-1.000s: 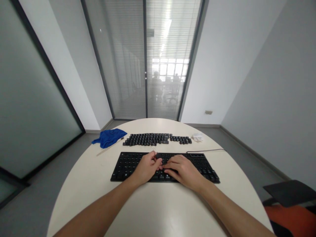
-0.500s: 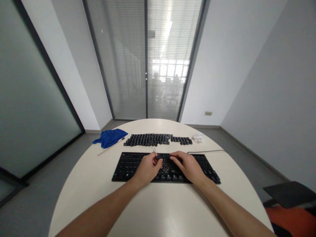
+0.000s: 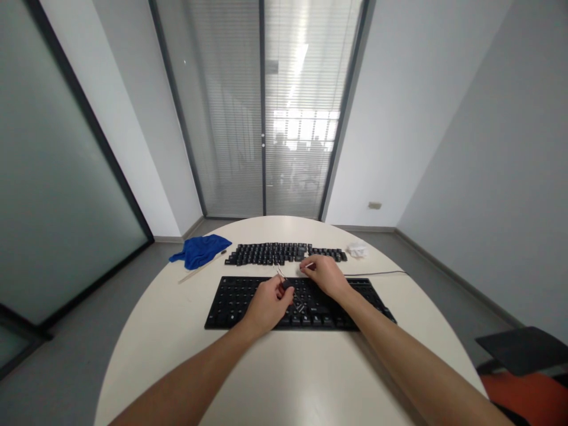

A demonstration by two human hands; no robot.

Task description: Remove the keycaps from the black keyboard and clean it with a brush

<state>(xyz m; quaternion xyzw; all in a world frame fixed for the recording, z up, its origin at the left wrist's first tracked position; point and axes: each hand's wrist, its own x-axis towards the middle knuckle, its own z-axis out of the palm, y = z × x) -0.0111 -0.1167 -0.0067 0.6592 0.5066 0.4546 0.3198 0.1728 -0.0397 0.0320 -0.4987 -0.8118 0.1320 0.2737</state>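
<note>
A black keyboard (image 3: 224, 305) lies across the table in front of me, many of its keycaps taken off in the upper and middle part. My left hand (image 3: 265, 305) is closed around a keycap puller (image 3: 287, 284) with a black handle and two thin wires that point away from me, held above the middle of the keyboard. Beyond the keyboard's back edge, my right hand (image 3: 327, 277) is low over the table, thumb and fingers pinched together; what they hold, if anything, is too small to make out. Just past its fingertips are rows of loose black keycaps (image 3: 266, 253).
A blue cloth (image 3: 200, 251) and a thin brush (image 3: 202, 269) lie at the back left of the white round table (image 3: 284, 373). Crumpled white tissue (image 3: 357, 250) sits at the back right. The keyboard cable (image 3: 381, 273) runs off rightward. A chair (image 3: 523, 355) stands at the right.
My right hand has lifted off the keyboard and moved forward toward the loose keycaps, its fingers now pinched. My left hand stays over the keyboard with the keycap puller.
</note>
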